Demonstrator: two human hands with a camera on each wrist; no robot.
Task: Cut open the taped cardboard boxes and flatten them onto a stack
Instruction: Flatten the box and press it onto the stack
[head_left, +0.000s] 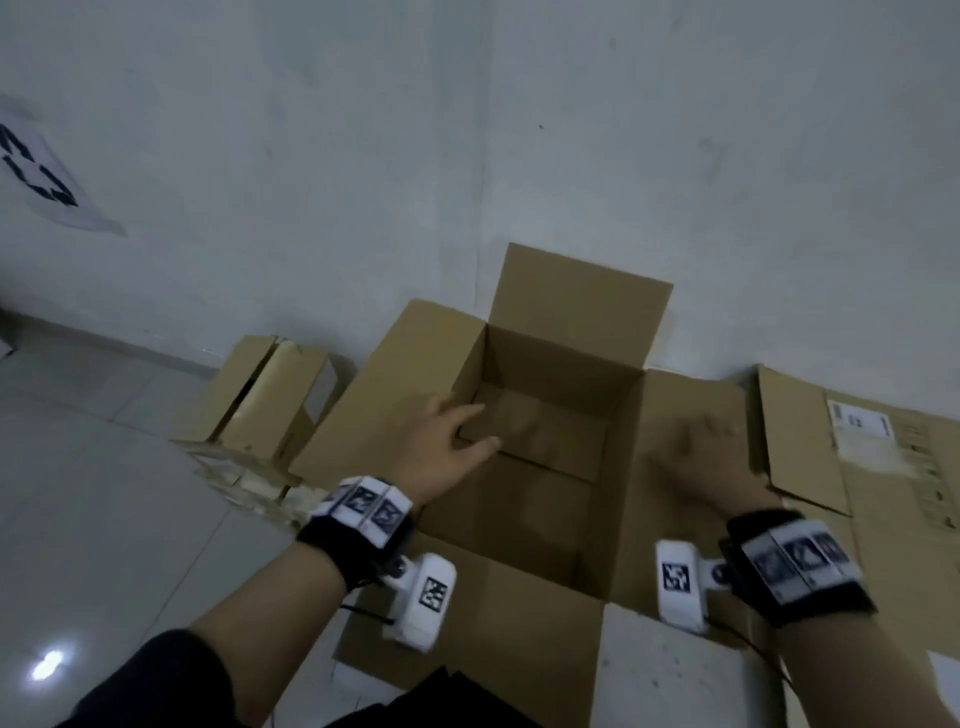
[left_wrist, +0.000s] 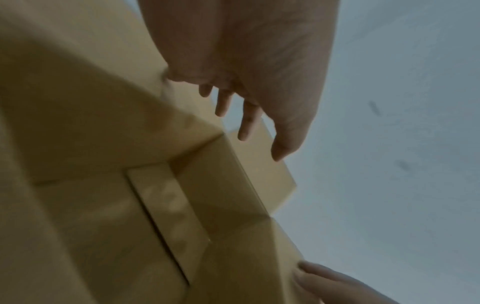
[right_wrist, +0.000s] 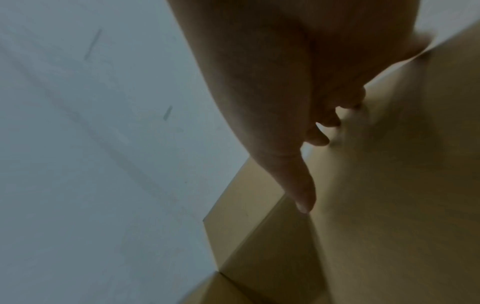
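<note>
A large brown cardboard box (head_left: 545, 395) stands open on the floor against the wall, its four top flaps spread out and its inside bare. My left hand (head_left: 441, 447) hovers over the box's left rim with fingers spread and holds nothing; the left wrist view shows the same left hand (left_wrist: 249, 107) above the box's inner corner (left_wrist: 221, 135). My right hand (head_left: 696, 457) lies flat, blurred, on the box's right flap (head_left: 680, 410). In the right wrist view the right hand (right_wrist: 311, 148) has straight fingers touching that flap (right_wrist: 389, 164).
A smaller opened box (head_left: 270, 395) stands at the left by the wall, with torn cardboard scraps (head_left: 244, 478) before it. Flattened cardboard (head_left: 883, 467) with a white label (head_left: 860, 422) lies on the right. Grey tiled floor (head_left: 104, 467) spreads to the left.
</note>
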